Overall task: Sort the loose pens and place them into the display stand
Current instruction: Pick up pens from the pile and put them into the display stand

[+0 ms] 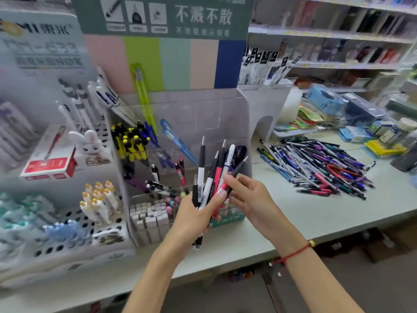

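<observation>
My left hand (194,220) grips a fanned bunch of pens (211,172), black, white and red, tips pointing up, in front of the clear acrylic display stand (234,123). My right hand (246,195) reaches into the bunch from the right and pinches a dark pen (238,169) among them. The stand's compartments hold yellow-and-black pens (130,143), blue pens (178,141) and a few red ones (180,171). A large pile of loose pens (316,163) lies on the pale green table to the right.
A white perforated rack (74,231) with markers and a rabbit figure stands at the left. Small boxed items (149,220) fill the stand's front tray. Boxes, packets and a white riser (266,105) crowd the back right. The table edge (225,263) runs just beyond my wrists.
</observation>
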The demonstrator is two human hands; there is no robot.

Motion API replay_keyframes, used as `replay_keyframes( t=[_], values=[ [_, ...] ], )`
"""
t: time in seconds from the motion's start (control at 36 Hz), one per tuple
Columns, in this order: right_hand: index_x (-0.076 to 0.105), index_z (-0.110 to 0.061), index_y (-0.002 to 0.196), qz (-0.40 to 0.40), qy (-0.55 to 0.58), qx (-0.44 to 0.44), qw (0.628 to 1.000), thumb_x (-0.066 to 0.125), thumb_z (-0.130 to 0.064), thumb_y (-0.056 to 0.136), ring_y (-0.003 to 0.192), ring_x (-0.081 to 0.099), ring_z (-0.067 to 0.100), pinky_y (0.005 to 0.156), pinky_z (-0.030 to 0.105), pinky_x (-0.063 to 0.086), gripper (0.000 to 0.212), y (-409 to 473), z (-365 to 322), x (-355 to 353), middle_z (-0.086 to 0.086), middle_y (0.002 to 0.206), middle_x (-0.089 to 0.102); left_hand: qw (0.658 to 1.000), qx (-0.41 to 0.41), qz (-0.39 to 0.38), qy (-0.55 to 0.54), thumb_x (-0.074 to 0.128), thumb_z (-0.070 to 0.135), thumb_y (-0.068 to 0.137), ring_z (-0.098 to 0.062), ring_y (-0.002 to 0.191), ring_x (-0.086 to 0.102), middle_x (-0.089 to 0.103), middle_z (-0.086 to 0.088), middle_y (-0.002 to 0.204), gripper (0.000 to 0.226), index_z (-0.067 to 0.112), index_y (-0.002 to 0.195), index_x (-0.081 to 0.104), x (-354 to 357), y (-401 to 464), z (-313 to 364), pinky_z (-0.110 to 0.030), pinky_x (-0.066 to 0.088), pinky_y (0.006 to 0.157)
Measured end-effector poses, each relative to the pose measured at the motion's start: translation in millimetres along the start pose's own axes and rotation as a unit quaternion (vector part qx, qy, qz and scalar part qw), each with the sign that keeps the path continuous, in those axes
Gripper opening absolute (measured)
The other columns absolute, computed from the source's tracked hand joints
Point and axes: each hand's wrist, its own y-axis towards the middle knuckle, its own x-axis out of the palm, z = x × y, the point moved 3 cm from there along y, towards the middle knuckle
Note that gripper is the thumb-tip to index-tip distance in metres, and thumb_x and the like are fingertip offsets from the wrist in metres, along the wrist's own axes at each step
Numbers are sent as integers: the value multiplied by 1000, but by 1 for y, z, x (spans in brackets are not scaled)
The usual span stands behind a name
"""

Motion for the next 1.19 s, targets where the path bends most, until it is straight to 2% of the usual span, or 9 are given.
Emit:
replay_keyframes(
  t=[0.11, 0.36, 0.5, 0.67, 0.78, 0.83, 1.0, 1.11, 1.19],
  values=[
    [75, -17, 91, 4, -93, -10, 996, 66, -29, 88, 80, 65, 16, 76, 28, 52, 16, -3, 7, 17, 6, 84, 72, 999, 19, 28, -18, 60, 39, 91, -7, 59, 58, 63, 2, 67, 18, 23, 89, 68, -15, -4, -4, -16, 42, 48],
    [71, -16, 74, 77, -178, -53, 980, 60, -26, 94, 43, 47, 4, 46, 15, 38, 25, 1, 9, 49, -3, 52, 57, 991, 31, 114, -60, 56, 43, 91, -1, 65, 62, 67, 13, 70, 22, 25, 102, 65, -23, -11, -9, -14, 46, 57],
    [73, -13, 100, 18, -66, 24, 997, 54, -26, 97, 54, 54, 6, 56, 17, 43, 23, 7, 8, 59, 3, 70, 64, 984, -11, 146, -99, 52, 72, 77, -22, 93, 70, 73, -3, 98, 65, 22, 117, 63, -41, -12, -15, -42, 55, 88],
    [65, -11, 105, 16, 84, 46, 995, 46, -21, 100, 88, 67, 15, 80, 32, 56, 21, 21, 8, 60, 5, 100, 72, 973, 15, 198, -121, 50, 30, 97, 0, 55, 61, 61, 0, 74, 23, 14, 110, 59, -62, -17, -17, -13, 49, 49],
    [59, -11, 99, -23, -118, -6, 993, 40, -20, 102, 69, 62, 11, 61, 20, 53, 21, 38, -17, 43, 6, 84, 63, 966, -15, 228, -122, 52, 31, 96, -4, 52, 51, 54, 4, 65, 11, 23, 98, 58, -78, -24, -30, -18, 49, 46],
    [55, -13, 91, -102, -337, -17, 936, 41, -24, 103, 57, 49, 8, 55, 19, 43, 22, 46, -31, 38, 1, 73, 51, 964, -26, 233, -129, 52, 30, 95, -5, 52, 51, 54, 5, 61, 11, 22, 97, 58, -84, -26, -34, -20, 49, 46],
    [48, -25, 75, -243, -756, 10, 608, 40, -40, 101, 80, 51, 22, 72, 34, 40, 31, 81, -49, 47, 3, 88, 55, 964, -43, 231, -127, 52, 31, 95, -9, 57, 53, 56, 0, 68, 15, 18, 99, 60, -84, -26, -37, -19, 51, 48],
    [62, -23, 118, -189, -838, -4, 512, 46, -48, 97, 100, 57, 28, 77, 35, 44, 36, 106, -38, 68, 5, 114, 62, 964, -55, 226, -126, 53, 32, 95, -8, 56, 54, 56, -2, 68, 22, 12, 96, 62, -80, -24, -33, -19, 52, 48],
    [59, -17, 125, -193, -830, 6, 524, 57, -47, 92, 103, 59, 28, 80, 35, 48, 45, 116, -28, 77, 6, 120, 61, 962, -67, 229, -136, 54, 33, 94, -11, 59, 54, 56, -4, 70, 18, 16, 91, 59, -76, -23, -30, -17, 51, 47]
  ],
)
